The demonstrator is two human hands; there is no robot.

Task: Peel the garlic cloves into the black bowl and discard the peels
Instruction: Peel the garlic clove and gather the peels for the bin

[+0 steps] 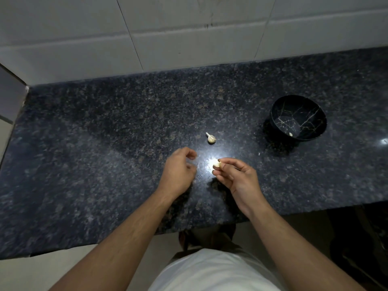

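Two cloves in play: one held, one waiting on the counter.

One pale clove [216, 164] is pinched at the fingertips of the right hand [237, 177], just above the counter [105, 143], its long axis running roughly up-down in the view. The left hand [178, 171] hangs just beside it, fingers loosely curled, holding nothing I can make out. An unpeeled clove [211, 138] lies beyond both hands, near them, wispy tip pointing away and left. The bowl [298, 118] stands well apart to the far right (one small pale piece inside), so the right hand is nearer for the drop.
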